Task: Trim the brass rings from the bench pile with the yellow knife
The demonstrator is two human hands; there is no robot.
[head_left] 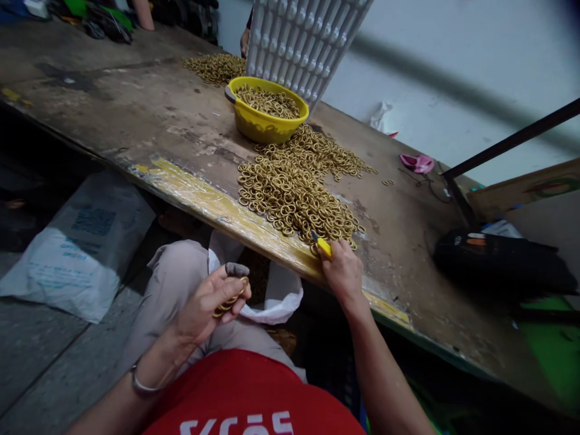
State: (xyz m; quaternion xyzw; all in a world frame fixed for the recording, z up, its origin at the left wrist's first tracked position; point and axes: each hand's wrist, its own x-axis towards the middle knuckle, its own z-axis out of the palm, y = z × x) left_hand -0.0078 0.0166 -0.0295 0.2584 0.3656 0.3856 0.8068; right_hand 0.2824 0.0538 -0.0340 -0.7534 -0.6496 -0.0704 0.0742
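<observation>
My left hand (209,303) is over my lap, fingers curled around a small stack of brass rings (232,299); its thumb wears a grey cover. At the table's front edge my right hand (343,270) grips a small yellow-handled tool (322,244), whose tip touches the near end of a big pile of brass rings (296,186) spread on the worn wooden table (149,115). A yellow bowl (265,110) full of rings stands just behind the pile.
A second ring heap (215,67) lies farther back beside a white plastic crate (302,37), with another person's hand (244,42) near it. A white bag (276,290) hangs under the table edge. A black case (501,261) lies at right, a sack (84,248) on the floor at left.
</observation>
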